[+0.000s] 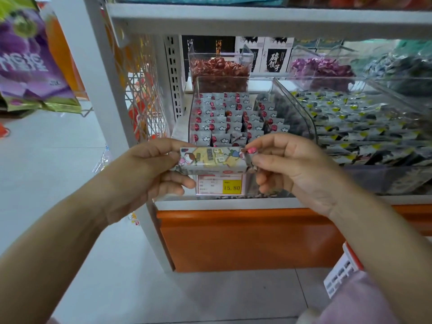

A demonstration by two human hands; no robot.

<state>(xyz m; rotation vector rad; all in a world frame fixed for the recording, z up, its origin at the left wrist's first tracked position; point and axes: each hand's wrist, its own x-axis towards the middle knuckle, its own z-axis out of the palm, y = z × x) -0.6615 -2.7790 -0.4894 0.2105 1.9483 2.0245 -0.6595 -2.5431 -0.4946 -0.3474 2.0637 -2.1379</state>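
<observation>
Foil-wrapped snack pack [211, 160], pinched endwise by left hand [149, 169] and right hand [289, 169], held level before the clear bin [233, 80], seemingly for slotting in.

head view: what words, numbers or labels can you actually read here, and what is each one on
"15. 80": on the yellow patch of the price tag.
"碎银子": on the white box at the back.
Snack packet: printed characters, too blurred to read.
Purple bag: large white letters, not legible.
Small print on the price tag: too small to read.
</observation>
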